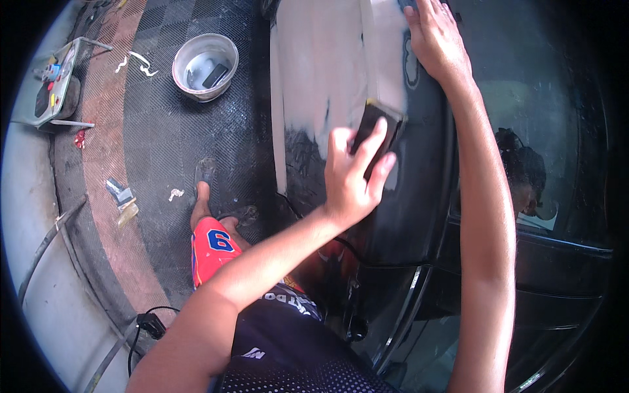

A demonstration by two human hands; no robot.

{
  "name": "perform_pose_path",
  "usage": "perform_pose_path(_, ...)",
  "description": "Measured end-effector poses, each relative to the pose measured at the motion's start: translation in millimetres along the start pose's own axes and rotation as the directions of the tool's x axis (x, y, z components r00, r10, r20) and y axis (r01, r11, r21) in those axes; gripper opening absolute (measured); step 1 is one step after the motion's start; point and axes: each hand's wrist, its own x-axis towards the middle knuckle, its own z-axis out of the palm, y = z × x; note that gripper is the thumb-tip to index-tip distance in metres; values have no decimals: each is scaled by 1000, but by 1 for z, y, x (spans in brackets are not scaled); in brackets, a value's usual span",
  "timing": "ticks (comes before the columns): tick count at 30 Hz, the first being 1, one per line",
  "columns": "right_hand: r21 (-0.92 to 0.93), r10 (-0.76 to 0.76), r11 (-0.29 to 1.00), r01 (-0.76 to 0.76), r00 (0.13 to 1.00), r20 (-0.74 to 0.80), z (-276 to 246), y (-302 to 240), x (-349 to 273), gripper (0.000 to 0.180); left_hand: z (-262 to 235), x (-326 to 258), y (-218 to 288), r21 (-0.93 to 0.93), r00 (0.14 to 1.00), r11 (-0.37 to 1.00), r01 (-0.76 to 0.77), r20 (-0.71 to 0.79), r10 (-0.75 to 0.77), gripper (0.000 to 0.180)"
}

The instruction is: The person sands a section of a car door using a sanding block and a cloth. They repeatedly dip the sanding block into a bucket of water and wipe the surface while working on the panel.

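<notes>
In the head view, the left hand (352,187) is partly closed around a dark block (371,123), at about 1 or 2 o'clock from the centre; its index finger lies along the block and its thumb is spread toward 3 o'clock. The block tilts toward 1 o'clock and lies over the dark vehicle panel (419,177), at the lower part of a pale, chalky patch (318,59).

The right hand (440,46), at 1 o'clock, grips nothing visible: it lies open, palm down, on the panel beside that patch, thumb apart, with some fingertips cut off at 12 o'clock.

At 11 o'clock, 1 pale bucket (202,96) on the checkered floor (151,164) holds cloudy liquid and 1 dark block-shaped piece (215,76).
</notes>
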Motion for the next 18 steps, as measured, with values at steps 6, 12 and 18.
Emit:
perform_pose_path(6, -3, -4, 1000, 4, 1000, 3, 3, -12, 12, 50, 32, 140, -76, 169, 971, 978, 120, -227, -80, 38)
perform_pose_path(12, 52, 43, 998, -44, 999, 24, -7, -9, -4, 50, -15, -15, 4, 2, 997, 997, -77, 20, 77, 48)
perform_pose_path(18, 48, 3, 999, -2, 1000, -12, -3, -20, 12, 50, 17, 117, -70, 176, 981, 983, 46, -196, -11, 40)
